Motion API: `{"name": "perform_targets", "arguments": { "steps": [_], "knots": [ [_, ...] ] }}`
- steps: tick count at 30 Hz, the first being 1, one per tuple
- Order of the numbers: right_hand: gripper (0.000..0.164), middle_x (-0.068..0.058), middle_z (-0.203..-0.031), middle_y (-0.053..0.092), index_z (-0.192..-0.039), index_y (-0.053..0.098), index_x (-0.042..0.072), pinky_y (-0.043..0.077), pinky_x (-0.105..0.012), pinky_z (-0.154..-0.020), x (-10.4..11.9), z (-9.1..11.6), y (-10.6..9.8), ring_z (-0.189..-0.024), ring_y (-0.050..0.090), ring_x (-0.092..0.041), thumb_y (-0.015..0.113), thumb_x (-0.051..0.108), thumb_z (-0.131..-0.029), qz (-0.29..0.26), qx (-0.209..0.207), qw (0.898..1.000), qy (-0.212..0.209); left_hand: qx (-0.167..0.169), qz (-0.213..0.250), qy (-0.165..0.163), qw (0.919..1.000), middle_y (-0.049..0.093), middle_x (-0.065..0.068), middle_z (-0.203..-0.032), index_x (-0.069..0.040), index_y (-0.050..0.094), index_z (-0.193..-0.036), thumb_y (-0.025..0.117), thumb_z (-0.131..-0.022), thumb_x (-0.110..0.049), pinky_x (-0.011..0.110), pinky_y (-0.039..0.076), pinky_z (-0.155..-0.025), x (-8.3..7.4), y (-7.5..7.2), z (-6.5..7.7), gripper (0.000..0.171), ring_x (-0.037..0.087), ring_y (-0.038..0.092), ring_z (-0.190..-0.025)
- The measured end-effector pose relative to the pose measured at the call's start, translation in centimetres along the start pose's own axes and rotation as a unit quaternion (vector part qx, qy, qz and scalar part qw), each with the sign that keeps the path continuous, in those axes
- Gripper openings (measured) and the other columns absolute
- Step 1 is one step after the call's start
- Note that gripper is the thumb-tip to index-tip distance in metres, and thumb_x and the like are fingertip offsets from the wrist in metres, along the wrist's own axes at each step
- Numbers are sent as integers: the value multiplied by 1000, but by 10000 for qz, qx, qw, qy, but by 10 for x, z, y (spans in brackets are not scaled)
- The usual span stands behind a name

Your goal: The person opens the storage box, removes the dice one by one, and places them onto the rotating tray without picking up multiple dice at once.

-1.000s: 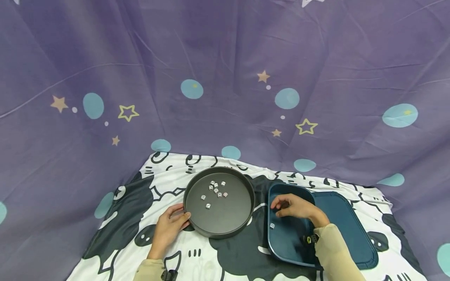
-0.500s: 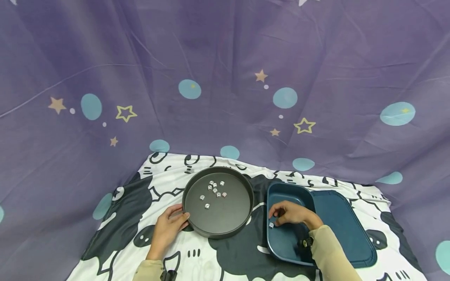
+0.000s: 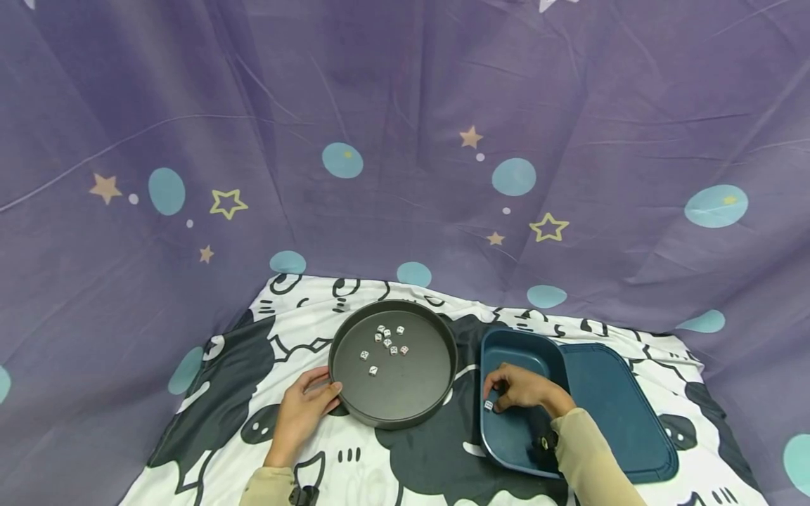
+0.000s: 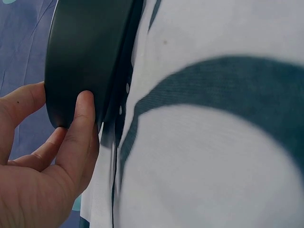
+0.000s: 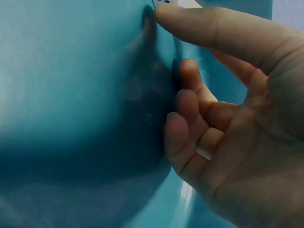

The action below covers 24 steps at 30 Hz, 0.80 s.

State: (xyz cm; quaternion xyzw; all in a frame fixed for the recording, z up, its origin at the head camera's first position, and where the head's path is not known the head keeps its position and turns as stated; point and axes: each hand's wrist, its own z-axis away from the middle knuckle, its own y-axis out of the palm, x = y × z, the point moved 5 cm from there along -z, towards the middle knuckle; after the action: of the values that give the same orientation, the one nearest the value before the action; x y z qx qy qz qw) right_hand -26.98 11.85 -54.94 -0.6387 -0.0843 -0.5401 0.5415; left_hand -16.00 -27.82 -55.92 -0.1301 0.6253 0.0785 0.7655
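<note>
A round dark grey pan (image 3: pixel 405 404) stands on the cloth with several white dice (image 3: pixel 387 343) scattered inside it. My left hand (image 3: pixel 302 409) grips the pan's left side. In the left wrist view, fingertips lie at the rim and against the outer wall of the pan (image 4: pixel 88 52). Inside a blue rectangular tub (image 3: pixel 515 460), my right hand (image 3: pixel 522 388) pinches a white die (image 3: pixel 489 405) near the left wall. The thumb of my right hand (image 5: pixel 228 123) reaches the die (image 5: pixel 167 3), which is mostly cut off at the top of the right wrist view.
A flat blue lid (image 3: pixel 623 407) lies to the right of the tub, tucked against its edge. Under everything spreads a black-and-white patterned cloth (image 3: pixel 361 485). Behind it hangs a purple curtain (image 3: pixel 405 105) with stars and blue dots.
My right hand has come down toward the near left part of the tub, and its thumb and finger have closed on the die. The left hand has stayed on the pan.
</note>
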Motion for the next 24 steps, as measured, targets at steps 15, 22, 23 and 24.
{"name": "perform_targets", "arguments": {
  "steps": [15,22,23,24],
  "knots": [
    [19,-9,-87,55,-92,73,9,40,-24,-71,-1,2,0,-83,47,-19,83,5,-77,-90,-7,9999,-85,-26,-79,23,10000,55,26,-136,1,54,-136,75,-91,-9,26,61,-82,0,1,0,51,28,66,-111],
    [17,-18,-85,61,-98,72,2,47,-18,-63,7,6,-9,-77,51,-12,78,0,-83,-766,-63,9960,-456,-30,-34,-29,10000,54,26,-136,1,54,-136,75,-91,-10,27,61,-83,-1,1,0,51,26,66,-111],
    [17,-18,-86,61,-99,71,1,48,-18,-62,9,8,-11,-77,52,-12,77,0,-84,-796,-118,9956,-482,-28,-22,-31,10000,55,26,-136,1,54,-136,75,-91,-10,27,61,-83,-2,1,0,51,26,66,-111],
    [17,-18,-87,62,-100,71,1,50,-19,-63,11,9,-14,-78,53,-13,77,-1,-84,-852,-169,9949,-505,-30,-12,-33,10000,55,26,-136,1,54,-136,75,-91,-10,27,61,-83,-2,1,1,51,26,66,-111]
  ]
}}
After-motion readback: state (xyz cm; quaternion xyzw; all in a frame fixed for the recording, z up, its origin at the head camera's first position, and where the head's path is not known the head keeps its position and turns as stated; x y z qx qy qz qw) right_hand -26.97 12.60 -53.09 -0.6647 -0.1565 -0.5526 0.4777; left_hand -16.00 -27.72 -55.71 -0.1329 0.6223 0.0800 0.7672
